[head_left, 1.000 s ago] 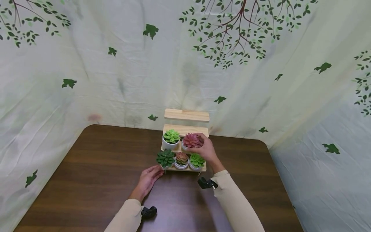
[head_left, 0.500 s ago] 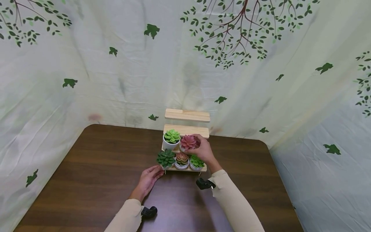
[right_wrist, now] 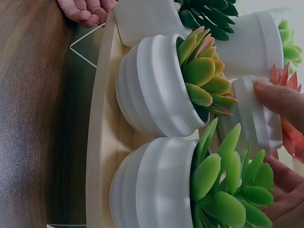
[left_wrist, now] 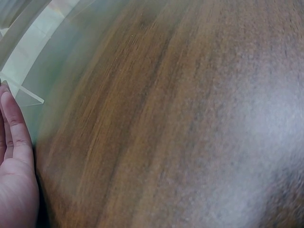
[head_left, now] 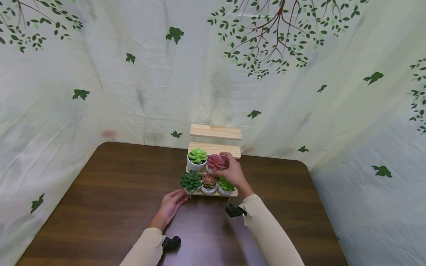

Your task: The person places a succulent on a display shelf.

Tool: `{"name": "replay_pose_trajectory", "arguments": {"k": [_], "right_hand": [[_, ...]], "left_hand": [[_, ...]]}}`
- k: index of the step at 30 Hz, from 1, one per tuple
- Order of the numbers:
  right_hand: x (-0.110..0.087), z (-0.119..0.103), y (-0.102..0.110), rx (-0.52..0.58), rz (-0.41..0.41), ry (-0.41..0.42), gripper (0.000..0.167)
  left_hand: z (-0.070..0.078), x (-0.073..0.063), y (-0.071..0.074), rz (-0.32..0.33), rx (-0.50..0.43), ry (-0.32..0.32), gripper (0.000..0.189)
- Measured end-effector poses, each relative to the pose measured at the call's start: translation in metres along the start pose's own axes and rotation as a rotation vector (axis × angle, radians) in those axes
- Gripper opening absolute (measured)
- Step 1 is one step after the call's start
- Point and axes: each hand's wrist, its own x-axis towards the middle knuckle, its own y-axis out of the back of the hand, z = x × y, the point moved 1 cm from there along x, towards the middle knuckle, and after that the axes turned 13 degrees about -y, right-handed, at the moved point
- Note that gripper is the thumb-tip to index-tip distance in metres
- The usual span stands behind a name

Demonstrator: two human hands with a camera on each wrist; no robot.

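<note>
On a tiered wooden plant stand (head_left: 214,148) stand several small succulents in white pots. My right hand (head_left: 235,173) holds the potted red succulent (head_left: 217,162) on the second tier, thumb on the near side of the pot's rim in the right wrist view. To its left is a bright green succulent (head_left: 197,156). Along the front tier are a dark green succulent (head_left: 191,181), a reddish-green succulent (head_left: 209,181) and a light green succulent (head_left: 226,185). My left hand (head_left: 170,207) lies at the stand's front left corner, fingers extended, fingertips at the shelf's end beside the dark green plant's pot.
The stand's upper two shelves (head_left: 215,132) hold no pots. Thin wire legs (right_wrist: 85,45) show beneath the front shelf. The brown wooden table (head_left: 133,173) reaches back to a leaf-printed cloth (head_left: 199,81) that hangs behind and at the sides.
My right hand has shifted the potted red succulent slightly left, closer to the bright green one, and then stays there. My left hand keeps its place at the corner.
</note>
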Motion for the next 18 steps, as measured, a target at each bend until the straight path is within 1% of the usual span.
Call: {"name": "replay_pose_trajectory", "arguments": {"k": [4, 9, 13, 18], "right_hand": [[-0.002, 0.001, 0.003, 0.024, -0.016, -0.01, 0.08], [-0.007, 0.005, 0.011, 0.001, -0.018, 0.013, 0.079], [-0.011, 0.01, 0.024, 0.001, 0.001, 0.043, 0.073], [-0.022, 0.02, 0.042, 0.024, 0.018, 0.05, 0.065]], "left_hand": [[-0.001, 0.0, -0.002, 0.018, 0.005, 0.001, 0.014], [0.0, -0.001, -0.002, 0.019, 0.003, 0.006, 0.014], [0.001, -0.001, -0.003, 0.013, -0.006, 0.003, 0.015], [0.003, 0.0, -0.002, 0.018, -0.011, 0.02, 0.023]]}}
